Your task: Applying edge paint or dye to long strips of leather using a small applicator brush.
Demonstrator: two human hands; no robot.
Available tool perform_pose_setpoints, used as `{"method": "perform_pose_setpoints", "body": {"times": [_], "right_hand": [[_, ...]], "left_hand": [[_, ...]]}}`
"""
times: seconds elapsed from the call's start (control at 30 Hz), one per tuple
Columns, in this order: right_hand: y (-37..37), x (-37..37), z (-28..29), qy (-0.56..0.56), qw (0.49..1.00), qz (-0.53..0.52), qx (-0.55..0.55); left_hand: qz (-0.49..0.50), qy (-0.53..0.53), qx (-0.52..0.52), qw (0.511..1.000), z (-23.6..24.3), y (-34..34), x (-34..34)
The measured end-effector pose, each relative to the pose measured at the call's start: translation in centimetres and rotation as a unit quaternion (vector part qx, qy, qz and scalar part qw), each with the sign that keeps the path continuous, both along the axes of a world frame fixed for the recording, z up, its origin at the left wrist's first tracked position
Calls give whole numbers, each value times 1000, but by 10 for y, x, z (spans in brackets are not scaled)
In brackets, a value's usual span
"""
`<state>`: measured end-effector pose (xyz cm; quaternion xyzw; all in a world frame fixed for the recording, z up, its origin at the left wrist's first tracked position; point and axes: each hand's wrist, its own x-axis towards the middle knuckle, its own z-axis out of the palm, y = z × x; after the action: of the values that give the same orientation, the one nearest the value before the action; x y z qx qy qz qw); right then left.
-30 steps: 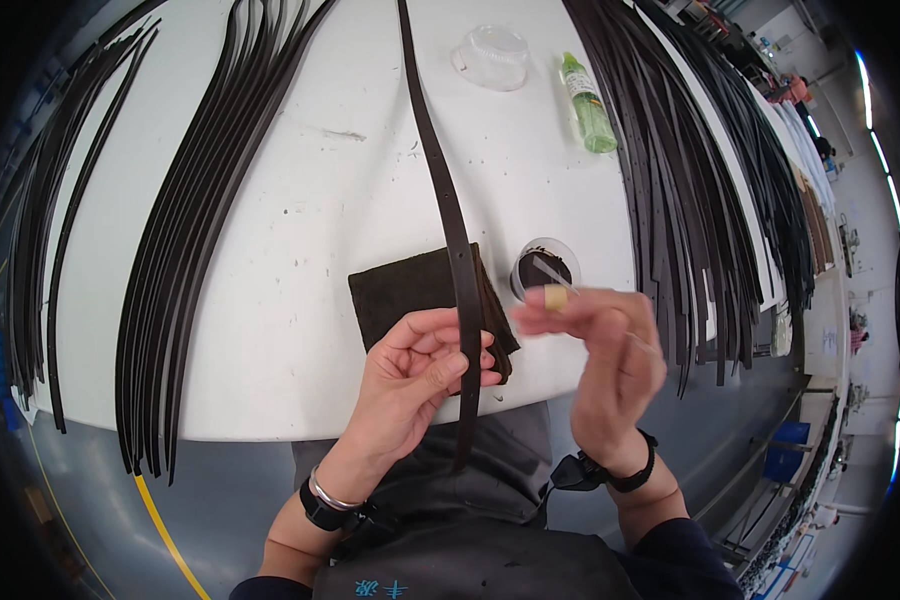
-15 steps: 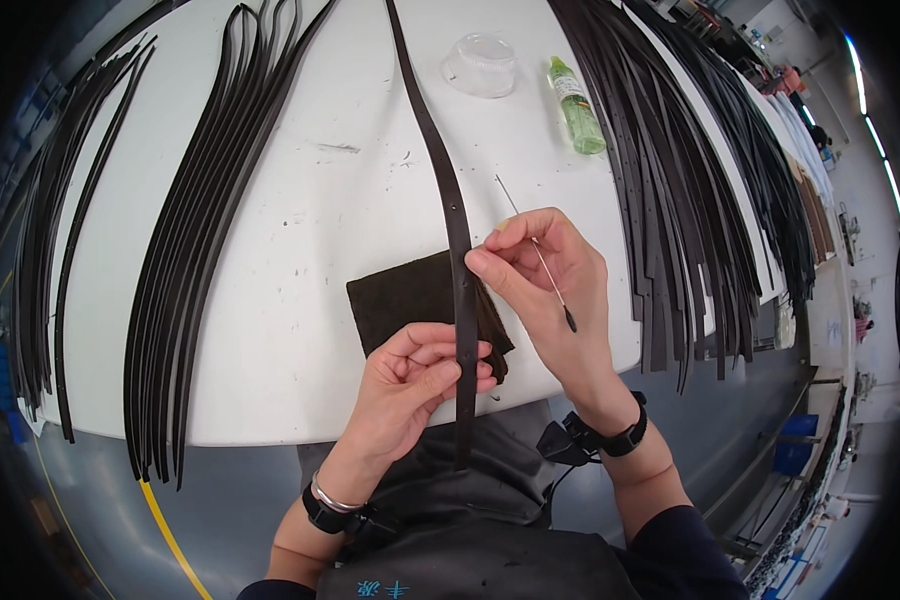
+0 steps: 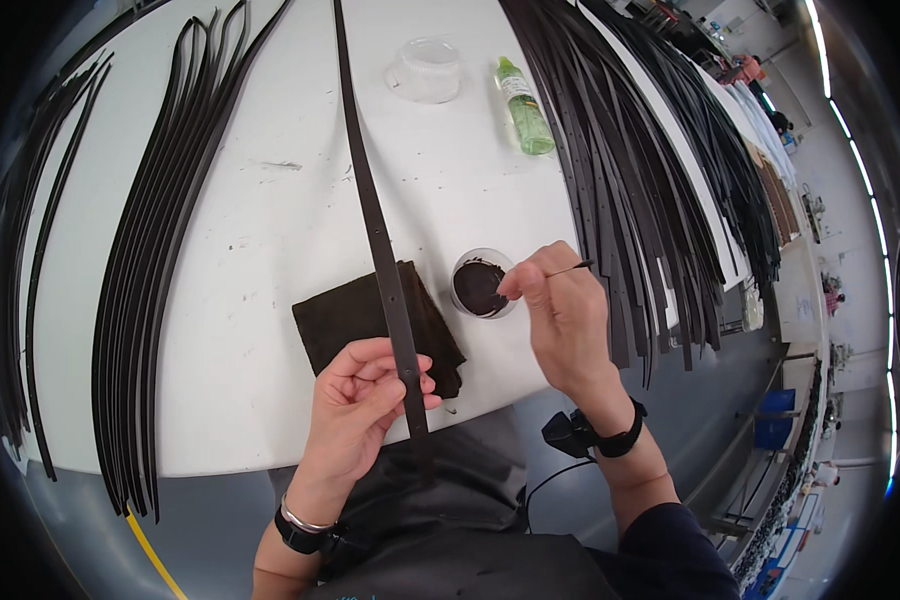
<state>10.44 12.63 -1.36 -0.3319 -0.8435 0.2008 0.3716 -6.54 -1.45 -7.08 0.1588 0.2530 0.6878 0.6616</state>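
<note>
My left hand (image 3: pixel 355 405) pinches a long black strap (image 3: pixel 376 232) near its close end, thumb on one side and fingertips showing past the other edge. Small holes run along the strap, which stretches away across the table. Between the fingers of my right hand (image 3: pixel 568 325) is a thin metal rod (image 3: pixel 568 268) with a dark tip pointing right. That hand is at a small clear cup (image 3: pixel 480 287) of dark paste; the rod's other end is hard to see there. Beneath the strap lies a folded dark cloth (image 3: pixel 340 318).
Black straps (image 3: pixel 160 220) hang over the table's front left edge, and many more (image 3: pixel 635 200) lie along the right. Farther back on the white table (image 3: pixel 260 380) stand a clear plastic tub (image 3: pixel 425 72) and a green bottle (image 3: pixel 526 112).
My right hand has left the strap for the cup, which now shows, and the rod has turned in its fingers. My left hand keeps its hold. The whole view has shifted.
</note>
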Motion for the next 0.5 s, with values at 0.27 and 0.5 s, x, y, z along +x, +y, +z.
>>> {"method": "perform_pose_setpoints", "body": {"times": [0.27,0.5], "right_hand": [[3,-4,-8,-75,994,26,77],[3,-5,-10,-85,992,17,88]], "left_hand": [[12,1,0,1000,0,-1,1],[8,3,2,1000,0,1,1]]}}
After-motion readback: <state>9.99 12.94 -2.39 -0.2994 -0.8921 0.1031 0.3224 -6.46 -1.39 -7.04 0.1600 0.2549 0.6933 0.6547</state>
